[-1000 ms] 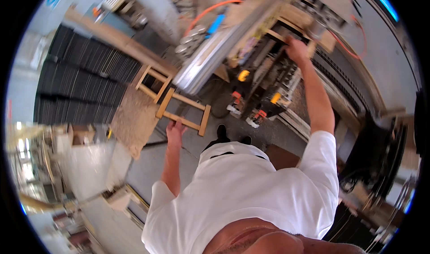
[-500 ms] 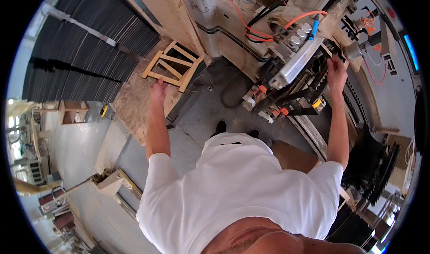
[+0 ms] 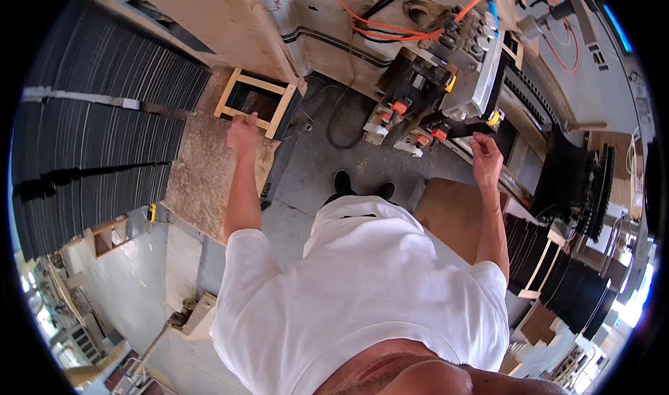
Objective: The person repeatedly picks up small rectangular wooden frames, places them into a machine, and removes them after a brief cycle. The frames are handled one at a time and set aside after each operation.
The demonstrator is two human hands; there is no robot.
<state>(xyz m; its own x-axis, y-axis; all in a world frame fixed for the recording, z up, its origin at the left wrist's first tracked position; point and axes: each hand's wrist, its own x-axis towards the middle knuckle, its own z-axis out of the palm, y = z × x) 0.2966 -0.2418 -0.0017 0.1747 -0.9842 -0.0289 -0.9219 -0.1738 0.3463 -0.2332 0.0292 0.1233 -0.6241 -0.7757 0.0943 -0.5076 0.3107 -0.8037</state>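
Observation:
A pale wooden frame (image 3: 256, 83) lies on a dark stack at the edge of a brown board, left of my body. My left hand (image 3: 242, 133) is closed at the frame's near rail, its fingertips on the wood. Out to the right, my right hand (image 3: 487, 157) hangs in the air beside the machine (image 3: 474, 81), fingers curled together with nothing visible in them. The machine carries a silver block with round knobs and orange-red clamps (image 3: 398, 108) below it. Another pale wooden piece (image 3: 514, 48) shows within the machine.
Tall stacks of black sheets (image 3: 90, 123) line the left. The brown board (image 3: 198, 161) reaches toward my left arm. A brown panel (image 3: 446, 214) lies right of my feet. At the right, a light wooden frame (image 3: 543, 266) rests against black material. Orange hoses (image 3: 397, 36) cross the machine.
My right hand has drawn back from the machine toward me. The crossing slats over the left frame are gone, leaving a plain rectangle. My left hand stays at the frame's near rail.

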